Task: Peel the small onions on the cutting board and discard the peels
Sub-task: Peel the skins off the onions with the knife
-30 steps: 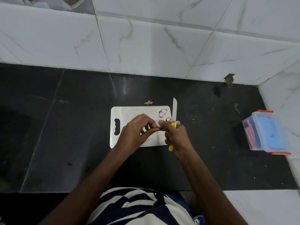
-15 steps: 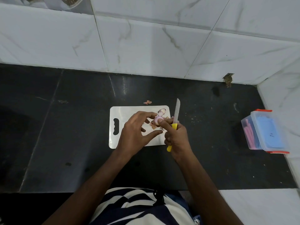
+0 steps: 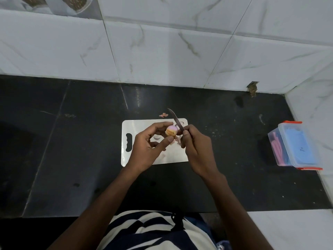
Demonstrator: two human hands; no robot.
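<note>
A white cutting board lies on the black counter. Above it my left hand pinches a small pinkish onion between thumb and fingers. My right hand grips a knife whose blade slants up to the left, its edge touching the onion's right side. The handle is hidden inside my fist. Bits of peel lie on the board between my hands, and another onion piece at the board's far right corner is mostly hidden behind the blade.
A scrap of peel lies on the counter just beyond the board. A clear plastic box with orange clips stands at the right by the tiled wall. White marble tiles back the counter.
The knife blade has tilted from upright to leaning left against the onion. My left hand has turned the onion so its cut end faces me.
</note>
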